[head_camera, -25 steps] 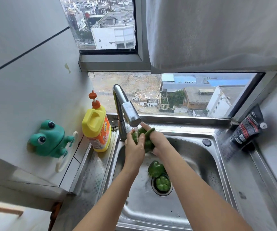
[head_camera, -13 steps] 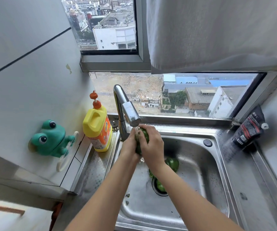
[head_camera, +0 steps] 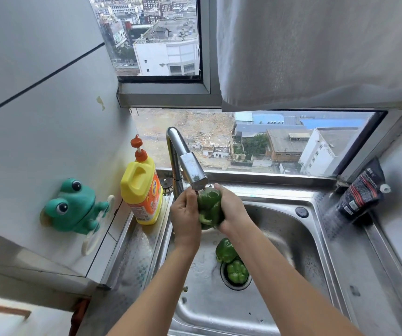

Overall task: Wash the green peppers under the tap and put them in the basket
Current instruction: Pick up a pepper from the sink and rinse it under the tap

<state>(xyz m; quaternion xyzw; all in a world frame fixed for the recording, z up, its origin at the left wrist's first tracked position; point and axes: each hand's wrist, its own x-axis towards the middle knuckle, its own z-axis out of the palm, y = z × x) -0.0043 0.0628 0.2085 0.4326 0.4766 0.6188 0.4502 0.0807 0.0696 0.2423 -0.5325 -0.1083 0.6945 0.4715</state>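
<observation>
Now the left hand [head_camera: 186, 215] and right hand [head_camera: 232, 209] have slid to the sides of the green pepper [head_camera: 210, 207], both curled round it under the tap [head_camera: 193, 171]. Another pepper [head_camera: 225, 249] and a third pepper [head_camera: 237, 271] lie in the sink [head_camera: 292, 238]

Soft, even daylight over my sink, bright and clear.
The light comes through the far window [head_camera: 243, 141] ahead of me. The steel sink [head_camera: 292, 238] shows pale glare on its right slope, and the tap [head_camera: 192, 166] gleams. Shadows are faint and soft-edged. My left hand [head_camera: 185, 214], my right hand [head_camera: 234, 212] and the green pepper [head_camera: 209, 204] between them are sharp. The wide lens bends the left wall [head_camera: 37, 117] and the curtain [head_camera: 316, 44] towards the edges.
</observation>
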